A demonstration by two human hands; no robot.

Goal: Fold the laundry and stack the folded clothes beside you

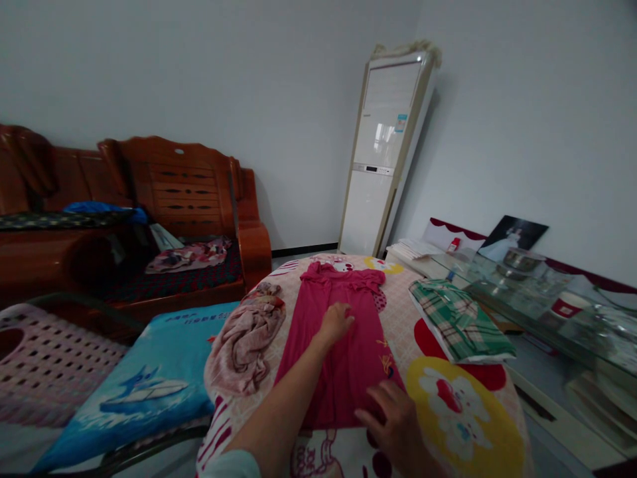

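A dark pink garment lies spread out flat on a table covered with a patterned cloth. My left hand rests on its upper middle, fingers bent, and I cannot make out whether they pinch the fabric. Near the lower right edge of the garment is my right hand, its thumb and fingers apart with nothing between them. A crumpled pale pink cloth lies left of the garment. On the right sits a folded green plaid cloth.
A blue cushion and a pink woven basket are at the left. Behind stand a wooden sofa and a tall white air conditioner. A glass shelf with various items runs along the right.
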